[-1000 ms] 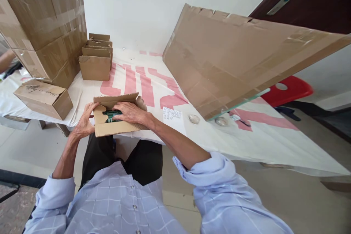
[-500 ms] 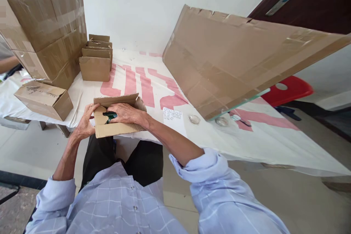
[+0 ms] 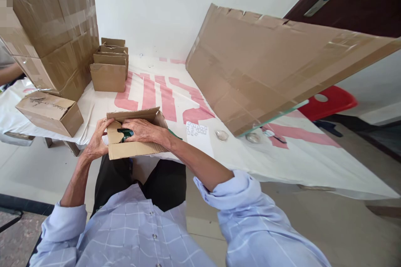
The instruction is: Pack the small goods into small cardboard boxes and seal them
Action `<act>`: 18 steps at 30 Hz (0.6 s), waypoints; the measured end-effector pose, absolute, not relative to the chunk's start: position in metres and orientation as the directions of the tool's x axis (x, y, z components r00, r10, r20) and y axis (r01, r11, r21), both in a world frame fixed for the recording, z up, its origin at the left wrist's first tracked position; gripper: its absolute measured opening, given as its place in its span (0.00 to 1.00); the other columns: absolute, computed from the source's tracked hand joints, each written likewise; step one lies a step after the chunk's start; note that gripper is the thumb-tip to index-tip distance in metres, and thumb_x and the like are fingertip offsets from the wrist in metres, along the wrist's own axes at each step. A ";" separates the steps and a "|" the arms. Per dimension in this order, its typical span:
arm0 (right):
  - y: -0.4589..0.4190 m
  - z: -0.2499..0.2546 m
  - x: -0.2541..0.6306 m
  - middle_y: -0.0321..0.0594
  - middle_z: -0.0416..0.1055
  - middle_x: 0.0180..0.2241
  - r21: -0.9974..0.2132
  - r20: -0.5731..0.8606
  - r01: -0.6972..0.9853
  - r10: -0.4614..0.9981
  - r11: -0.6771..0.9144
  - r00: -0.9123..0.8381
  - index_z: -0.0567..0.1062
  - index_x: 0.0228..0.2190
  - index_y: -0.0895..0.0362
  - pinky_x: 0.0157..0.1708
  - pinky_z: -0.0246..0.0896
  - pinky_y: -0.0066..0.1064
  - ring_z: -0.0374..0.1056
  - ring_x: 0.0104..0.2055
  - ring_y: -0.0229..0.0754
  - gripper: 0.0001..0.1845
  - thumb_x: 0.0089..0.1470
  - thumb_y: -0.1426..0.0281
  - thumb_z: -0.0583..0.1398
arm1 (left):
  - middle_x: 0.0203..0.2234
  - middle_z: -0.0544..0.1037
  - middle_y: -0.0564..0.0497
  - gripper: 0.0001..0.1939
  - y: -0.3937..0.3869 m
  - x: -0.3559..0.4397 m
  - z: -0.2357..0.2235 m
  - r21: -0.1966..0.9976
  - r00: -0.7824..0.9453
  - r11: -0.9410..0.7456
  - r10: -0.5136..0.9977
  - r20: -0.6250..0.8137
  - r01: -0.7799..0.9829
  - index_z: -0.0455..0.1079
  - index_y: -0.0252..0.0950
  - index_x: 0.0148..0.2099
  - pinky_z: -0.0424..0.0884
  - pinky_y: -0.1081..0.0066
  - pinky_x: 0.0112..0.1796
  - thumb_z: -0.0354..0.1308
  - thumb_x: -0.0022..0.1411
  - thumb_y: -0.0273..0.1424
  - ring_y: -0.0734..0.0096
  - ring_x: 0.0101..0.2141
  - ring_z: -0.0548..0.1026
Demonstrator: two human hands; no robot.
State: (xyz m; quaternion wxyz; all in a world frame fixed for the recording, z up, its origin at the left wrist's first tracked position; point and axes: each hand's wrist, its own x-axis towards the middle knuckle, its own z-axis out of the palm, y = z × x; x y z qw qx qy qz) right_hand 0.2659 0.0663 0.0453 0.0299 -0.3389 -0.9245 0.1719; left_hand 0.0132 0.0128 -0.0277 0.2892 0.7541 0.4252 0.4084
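Observation:
A small cardboard box [image 3: 134, 149] with raised flaps sits at the near table edge, above my lap. My left hand [image 3: 97, 138] grips its left end, thumb and fingers around the corner. My right hand [image 3: 142, 130] reaches into the box from the right, palm down, fingers curled over a dark green item [image 3: 127, 133]. Most of that item is covered by the hand and the box walls, so its kind cannot be told. A green tip [image 3: 174, 134] sticks out past the box's right end, behind my right wrist.
Left stand large taped cartons [image 3: 53, 29], a closed small box [image 3: 50, 112] and several open boxes [image 3: 108, 78] in a row. A big cardboard sheet [image 3: 266, 66] leans on the right. A printed paper [image 3: 199, 137] lies by my right forearm. Another person's arm [image 3: 11, 74] shows far left.
A green tip now shows beyond the box's right end, where none was visible before. The right hand has shifted very slightly; the left keeps its grip.

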 end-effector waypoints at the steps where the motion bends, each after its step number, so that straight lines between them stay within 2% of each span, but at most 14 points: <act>1: 0.066 0.044 0.266 0.50 0.79 0.63 -0.346 -0.058 0.613 0.636 0.710 -0.769 0.81 0.62 0.54 0.67 0.67 0.41 0.75 0.67 0.56 0.25 0.67 0.63 0.72 | 0.72 0.63 0.36 0.50 0.012 0.013 -0.027 0.783 0.306 -0.474 0.876 0.373 0.403 0.66 0.48 0.77 0.80 0.42 0.64 0.78 0.57 0.49 0.36 0.74 0.65; 5: 0.066 0.037 0.267 0.50 0.79 0.62 -0.376 -0.025 0.600 0.640 0.706 -0.768 0.82 0.60 0.54 0.69 0.65 0.45 0.74 0.67 0.56 0.24 0.66 0.64 0.73 | 0.72 0.63 0.36 0.50 0.010 0.013 -0.026 0.776 0.310 -0.481 0.872 0.378 0.408 0.66 0.48 0.77 0.79 0.40 0.64 0.78 0.57 0.48 0.35 0.74 0.65; 12: 0.067 0.023 0.269 0.48 0.78 0.61 -0.422 0.055 0.566 0.643 0.708 -0.764 0.83 0.58 0.51 0.67 0.68 0.47 0.74 0.66 0.57 0.23 0.63 0.64 0.75 | 0.72 0.64 0.36 0.49 0.008 0.012 -0.026 0.755 0.320 -0.510 0.857 0.405 0.411 0.65 0.48 0.77 0.80 0.39 0.63 0.78 0.58 0.49 0.34 0.75 0.64; 18: 0.067 0.018 0.269 0.49 0.78 0.62 -0.434 0.053 0.573 0.655 0.695 -0.754 0.82 0.59 0.52 0.69 0.68 0.49 0.73 0.68 0.59 0.24 0.63 0.63 0.75 | 0.72 0.64 0.37 0.48 0.008 0.012 -0.029 0.747 0.321 -0.529 0.846 0.426 0.403 0.66 0.49 0.77 0.81 0.41 0.63 0.78 0.59 0.48 0.35 0.75 0.65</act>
